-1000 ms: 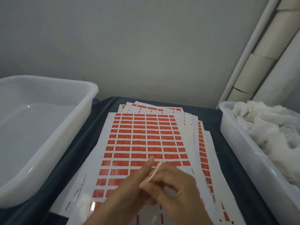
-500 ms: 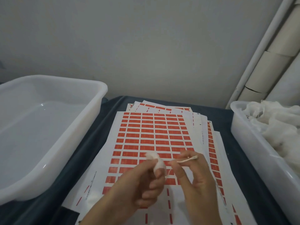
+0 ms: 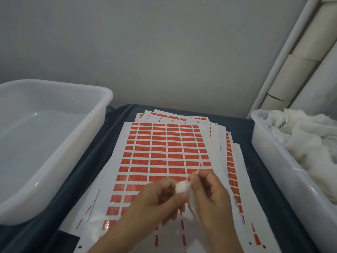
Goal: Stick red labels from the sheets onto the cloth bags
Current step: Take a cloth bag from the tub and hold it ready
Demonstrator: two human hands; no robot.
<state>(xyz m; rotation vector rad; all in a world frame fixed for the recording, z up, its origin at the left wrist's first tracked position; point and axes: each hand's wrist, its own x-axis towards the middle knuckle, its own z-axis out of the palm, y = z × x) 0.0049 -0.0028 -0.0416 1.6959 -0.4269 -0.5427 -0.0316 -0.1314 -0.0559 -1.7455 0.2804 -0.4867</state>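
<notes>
- The left hand (image 3: 160, 198) comes in from about 7 o'clock at the bottom edge, forearm angled up toward the middle of the view, with its back facing the camera.
- Its fingers are curled, and thumb and forefinger pinch a small white cloth bag (image 3: 182, 186) at the hand's 2 o'clock tip.
- The right hand (image 3: 209, 190) rises from the bottom edge at about 6 o'clock, its wrist nearly upright and its knuckles toward the camera.
- Its fingertips are drawn together and pinch a thin pale drawstring (image 3: 199, 163), which runs up from the pinch toward 12 o'clock over the red labels.
- The two hands meet at the bag; the right fingertips lie just beside the bag at its 3 o'clock side, and a fold of white cloth hangs down between the hands.
- Both hands hover over the lower part of the top label sheet (image 3: 164, 152), whose rows of red labels fill the middle of the dark blue table cover (image 3: 87, 161).
- More sheets are fanned out beneath it, showing at 12 and 3 o'clock.
- A white plastic tub (image 3: 54, 125) stands at 9 o'clock of the sheets.
- A second white tub (image 3: 273, 161) at 3 o'clock holds a heap of white cloth bags (image 3: 306, 139).
- Pale pipes (image 3: 291, 70) lean against the wall at 2 o'clock.
</notes>
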